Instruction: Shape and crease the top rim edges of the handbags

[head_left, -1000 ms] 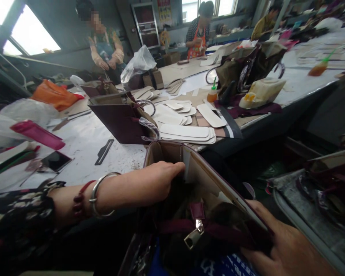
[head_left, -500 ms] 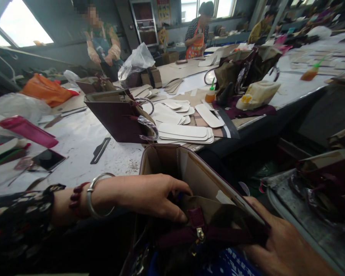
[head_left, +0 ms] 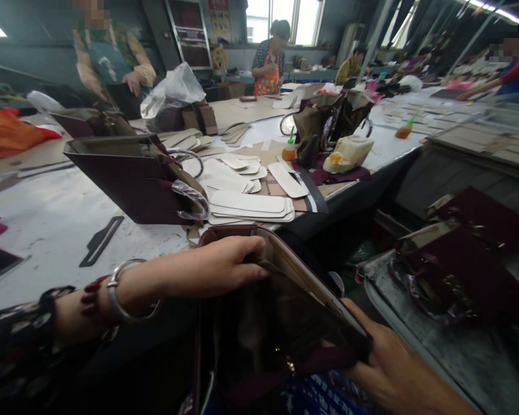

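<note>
A dark maroon handbag lies open-mouthed in front of me, below the table edge. My left hand reaches over its near side, thumb and fingers pinching the edge of the olive-brown lining. On the bag's right side my right hand grips the wall, with the thumb outside and the other fingers partly hidden under it. A gold zipper pull hangs on the maroon strip inside. Blue printed material shows beneath the bag.
Another maroon bag with wrapped handles stands on the table beside white panels. A black slotted tool lies to the left. Glue bottles and more bags stand further back. Finished-looking bags rest on a cart at right. Several people work beyond.
My left hand has lifted the lining's edge up and toward the bag's far end. The view has swung right, and my right hand keeps its hold on the bag's wall.
</note>
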### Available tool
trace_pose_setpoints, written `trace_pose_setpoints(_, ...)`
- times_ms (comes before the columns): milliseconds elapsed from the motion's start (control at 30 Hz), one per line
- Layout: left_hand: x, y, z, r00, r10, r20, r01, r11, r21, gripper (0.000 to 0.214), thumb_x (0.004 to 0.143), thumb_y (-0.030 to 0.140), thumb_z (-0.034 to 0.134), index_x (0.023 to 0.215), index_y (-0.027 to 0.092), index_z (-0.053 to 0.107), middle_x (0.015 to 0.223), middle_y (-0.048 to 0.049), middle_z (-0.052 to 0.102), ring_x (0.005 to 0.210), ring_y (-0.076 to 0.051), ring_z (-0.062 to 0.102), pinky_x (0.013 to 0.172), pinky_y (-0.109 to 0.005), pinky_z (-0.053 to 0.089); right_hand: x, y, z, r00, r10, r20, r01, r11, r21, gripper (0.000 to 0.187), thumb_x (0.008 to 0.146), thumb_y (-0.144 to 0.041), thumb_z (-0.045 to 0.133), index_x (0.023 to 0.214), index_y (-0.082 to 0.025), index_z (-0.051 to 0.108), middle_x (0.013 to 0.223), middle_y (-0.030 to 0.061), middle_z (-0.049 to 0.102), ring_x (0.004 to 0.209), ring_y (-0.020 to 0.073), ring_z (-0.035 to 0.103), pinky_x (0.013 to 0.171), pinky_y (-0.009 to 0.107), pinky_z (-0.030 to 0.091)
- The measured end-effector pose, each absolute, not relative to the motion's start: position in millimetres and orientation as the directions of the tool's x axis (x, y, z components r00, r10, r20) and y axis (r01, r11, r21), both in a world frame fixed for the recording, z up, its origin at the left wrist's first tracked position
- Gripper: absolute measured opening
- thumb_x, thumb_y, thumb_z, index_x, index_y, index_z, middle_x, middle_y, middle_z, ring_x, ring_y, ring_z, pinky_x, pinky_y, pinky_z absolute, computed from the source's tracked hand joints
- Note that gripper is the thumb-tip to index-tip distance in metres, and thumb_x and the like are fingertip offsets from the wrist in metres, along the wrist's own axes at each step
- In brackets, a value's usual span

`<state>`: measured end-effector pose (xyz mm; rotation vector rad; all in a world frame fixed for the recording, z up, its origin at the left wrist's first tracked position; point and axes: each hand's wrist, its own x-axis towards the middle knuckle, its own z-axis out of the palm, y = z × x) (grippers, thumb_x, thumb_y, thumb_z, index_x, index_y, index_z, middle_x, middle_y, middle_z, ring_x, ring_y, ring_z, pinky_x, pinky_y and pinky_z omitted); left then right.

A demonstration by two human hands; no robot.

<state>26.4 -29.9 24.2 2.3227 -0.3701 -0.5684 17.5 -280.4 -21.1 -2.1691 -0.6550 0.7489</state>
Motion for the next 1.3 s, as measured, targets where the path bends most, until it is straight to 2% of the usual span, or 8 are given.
trace_pose_setpoints(100, 31.9, -34.6, 13.9, 0.881, -0.415, -0.228, -0.154, -0.707, 0.690, 0.010, 0.081, 0.024, 0.044, 0.087, 0.019, 0.050, 0.084, 0.0018, 0.055, 0.077, -0.014, 0.051, 0.070, -0.023, 0.040, 22.5, -292.6, -24.7, 0.684, 0.635, -0.359, 0.217, -0.647, -0.731, 0.062, 0.070, -0.027, 0.058, 0.128, -0.019, 0.037, 0.116, 0.0070, 0.056, 0.098, 0.0222, 0.056, 0.082, 0.029, 0.046)
trace_pose_setpoints(200, 37.1, -39.1, 8.7, 0.886, -0.414, -0.210, -0.151, -0.684, 0.714, 0.015, 0.082, 0.027, 0.044, 0.090, 0.020, 0.055, 0.087, 0.0010, 0.058, 0.080, -0.015, 0.053, 0.073, -0.024, 0.041, 30.2, -316.8, -24.7, 0.685, 0.611, -0.398, 0.273, -0.721, -0.637, 0.078, 0.063, -0.031, 0.067, 0.132, -0.025, 0.032, 0.133, 0.0052, 0.040, 0.118, 0.0272, 0.039, 0.099, 0.038, 0.032)
trace_pose_setpoints(367, 41.3, -42.8, 8.0, 0.871, -0.446, -0.205, -0.105, -0.576, 0.811, 0.018, 0.082, 0.031, 0.046, 0.092, 0.020, 0.057, 0.091, 0.0018, 0.061, 0.083, -0.015, 0.056, 0.073, -0.022, 0.043, 43.7, -332.2, -12.7, 0.847, 0.466, -0.256, 0.215, -0.741, -0.637, 0.067, 0.075, -0.054, 0.045, 0.133, -0.022, 0.032, 0.130, 0.0093, 0.043, 0.113, 0.0275, 0.046, 0.089, 0.040, 0.043)
trace_pose_setpoints(467, 40.9, -42.9, 8.2, 0.875, -0.438, -0.206, -0.092, -0.567, 0.818, 0.019, 0.082, 0.031, 0.048, 0.092, 0.019, 0.058, 0.088, 0.0021, 0.061, 0.080, -0.014, 0.056, 0.070, -0.021, 0.044, 47.2, -308.0, -7.5, 0.841, 0.490, -0.230, 0.254, -0.733, -0.631, 0.071, 0.074, -0.055, 0.047, 0.131, -0.015, 0.036, 0.129, 0.0125, 0.044, 0.115, 0.0288, 0.043, 0.094, 0.042, 0.038)
trace_pose_setpoints(567, 40.8, -42.0, 11.2, 0.898, -0.415, -0.146, -0.189, -0.663, 0.725, 0.017, 0.080, 0.032, 0.051, 0.085, 0.018, 0.059, 0.083, 0.0004, 0.059, 0.074, -0.014, 0.054, 0.068, -0.022, 0.043, 48.2, -281.4, -8.2, 0.788, 0.568, -0.239, 0.293, -0.686, -0.666, 0.063, 0.076, -0.049, 0.051, 0.130, -0.019, 0.038, 0.131, 0.0086, 0.043, 0.117, 0.0269, 0.041, 0.099, 0.041, 0.033)
trace_pose_setpoints(833, 55.3, -38.9, 19.1, 0.849, -0.521, 0.087, -0.523, -0.803, 0.286, 0.013, 0.078, 0.027, 0.055, 0.071, 0.018, 0.060, 0.086, -0.0041, 0.049, 0.088, -0.019, 0.044, 0.078, -0.031, 0.039, 59.2, -272.0, -16.8, 0.741, 0.607, -0.288, 0.099, -0.523, -0.846, 0.048, 0.081, -0.039, 0.051, 0.125, -0.021, 0.043, 0.116, 0.0044, 0.056, 0.100, 0.0210, 0.053, 0.088, 0.032, 0.042)
trace_pose_setpoints(1100, 71.6, -29.2, 5.2, 0.812, -0.578, 0.080, -0.572, -0.762, 0.303, 0.016, 0.081, 0.033, 0.052, 0.077, 0.020, 0.060, 0.105, -0.0037, 0.050, 0.102, -0.023, 0.039, 0.089, -0.040, 0.033, 58.3, -271.5, -26.4, 0.706, 0.571, -0.418, -0.176, -0.431, -0.885, 0.035, 0.079, -0.035, 0.055, 0.108, -0.015, 0.057, 0.090, 0.0018, 0.064, 0.084, 0.0189, 0.058, 0.071, 0.026, 0.046)
trace_pose_setpoints(1300, 72.8, -27.9, 6.1, 0.830, -0.555, 0.051, -0.542, -0.782, 0.306, 0.014, 0.081, 0.027, 0.050, 0.079, 0.019, 0.062, 0.107, -0.0047, 0.053, 0.105, -0.024, 0.040, 0.091, -0.041, 0.033, 55.7, -270.7, -27.7, 0.699, 0.550, -0.456, -0.231, -0.429, -0.873, 0.034, 0.078, -0.038, 0.055, 0.102, -0.014, 0.059, 0.085, 0.0019, 0.063, 0.078, 0.0177, 0.057, 0.064, 0.024, 0.045)
